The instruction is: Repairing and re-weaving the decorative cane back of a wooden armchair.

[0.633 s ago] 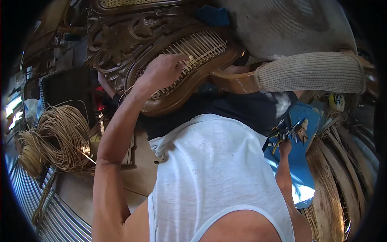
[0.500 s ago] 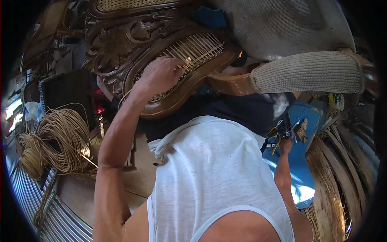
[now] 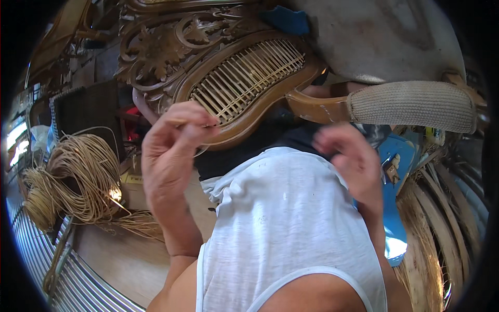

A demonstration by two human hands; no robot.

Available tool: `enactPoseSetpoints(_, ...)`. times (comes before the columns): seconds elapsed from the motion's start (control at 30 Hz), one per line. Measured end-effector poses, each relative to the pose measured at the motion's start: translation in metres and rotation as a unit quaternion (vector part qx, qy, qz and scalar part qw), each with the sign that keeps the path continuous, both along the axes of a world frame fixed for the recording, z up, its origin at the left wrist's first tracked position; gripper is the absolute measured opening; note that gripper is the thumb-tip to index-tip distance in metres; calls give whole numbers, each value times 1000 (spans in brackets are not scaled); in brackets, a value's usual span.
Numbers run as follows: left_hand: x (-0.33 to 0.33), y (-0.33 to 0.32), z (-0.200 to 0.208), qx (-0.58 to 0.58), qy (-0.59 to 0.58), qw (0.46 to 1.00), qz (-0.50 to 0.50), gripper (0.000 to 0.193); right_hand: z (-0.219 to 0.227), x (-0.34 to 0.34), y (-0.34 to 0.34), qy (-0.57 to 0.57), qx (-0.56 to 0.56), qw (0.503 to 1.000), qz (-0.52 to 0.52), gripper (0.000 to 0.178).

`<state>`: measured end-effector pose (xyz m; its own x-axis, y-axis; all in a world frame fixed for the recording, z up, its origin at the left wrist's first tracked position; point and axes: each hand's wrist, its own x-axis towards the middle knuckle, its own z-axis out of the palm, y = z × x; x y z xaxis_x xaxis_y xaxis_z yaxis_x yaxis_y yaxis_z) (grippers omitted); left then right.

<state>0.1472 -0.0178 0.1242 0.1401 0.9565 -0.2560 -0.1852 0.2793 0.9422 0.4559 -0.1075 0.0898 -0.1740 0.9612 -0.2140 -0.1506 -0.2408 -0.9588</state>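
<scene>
A carved brown wooden chair frame [image 3: 244, 125] lies across my lap, its curved opening strung with rows of pale cane strands [image 3: 228, 83]. At the near left end of that opening is my left hand [image 3: 176, 138], its fingers pinched on a thin cane strand [image 3: 178, 121]. The strand's far end is hidden behind the hand. My right hand [image 3: 356, 158] is raised over the right side of my shirt, apart from the frame. Motion smears its fingers, which look curled; I cannot make out anything in them.
A coil of cane [image 3: 86, 174] stands at the left. At the right are a woven-covered armrest [image 3: 413, 106], a blue plastic piece [image 3: 396, 234] bearing tools, and bundled fibre strips [image 3: 423, 244]. A blue cloth [image 3: 286, 21] lies on the frame's far side.
My left hand has drawn back from the strung cane toward me, a strand now in its fingers. My right hand has risen from the tools at the right to the front of my shirt.
</scene>
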Motion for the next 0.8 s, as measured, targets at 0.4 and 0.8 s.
enactPoseSetpoints(0.4, -78, 13, -33, -21, -187, 967, 173, 17, -10, -68, 104, -4, -94, 979, 181, 18)
enactPoseSetpoints(0.8, -133, 40, -74, 21, -11, 976, 217, 28, 7, 34, 14, -227, -163, 958, 66, 15)
